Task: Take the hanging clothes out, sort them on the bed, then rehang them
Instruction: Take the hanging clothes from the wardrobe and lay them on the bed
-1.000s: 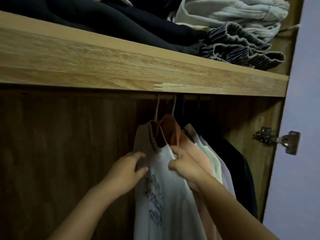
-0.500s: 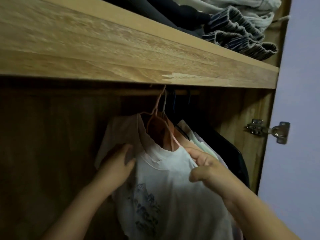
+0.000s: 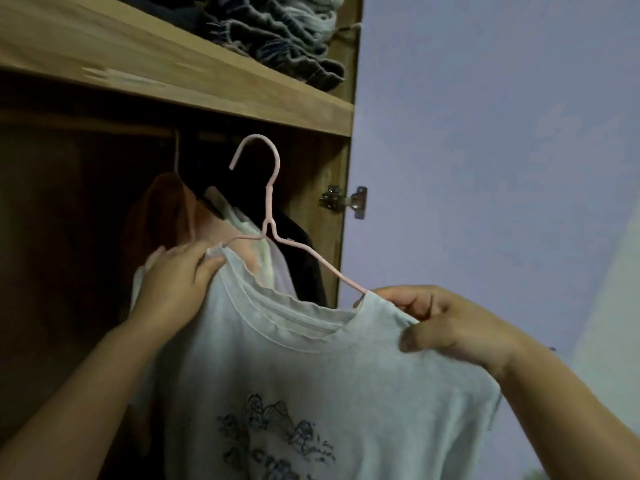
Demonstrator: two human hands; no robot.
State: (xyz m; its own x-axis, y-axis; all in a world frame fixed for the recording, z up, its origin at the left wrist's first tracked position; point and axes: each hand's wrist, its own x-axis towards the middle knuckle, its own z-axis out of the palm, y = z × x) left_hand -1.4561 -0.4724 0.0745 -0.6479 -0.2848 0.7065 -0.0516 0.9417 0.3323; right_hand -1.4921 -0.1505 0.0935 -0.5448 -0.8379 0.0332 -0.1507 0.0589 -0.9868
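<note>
White shirt (image 3: 311,375) on hanger (image 3: 268,202) — both hands (image 3: 173,285) (image 3: 450,323) grip shoulders.

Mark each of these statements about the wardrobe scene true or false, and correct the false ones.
1. The pink hanger's hook is off the rail. True.
2. Only the right hand holds the white T-shirt. False: the left hand grips its other shoulder too.
3. An orange garment hangs inside the wardrobe. True.
4. The shelf above the rail is bare. False: folded clothes lie on it.
5. The T-shirt is plain. False: a dark line drawing is printed on its front.
</note>
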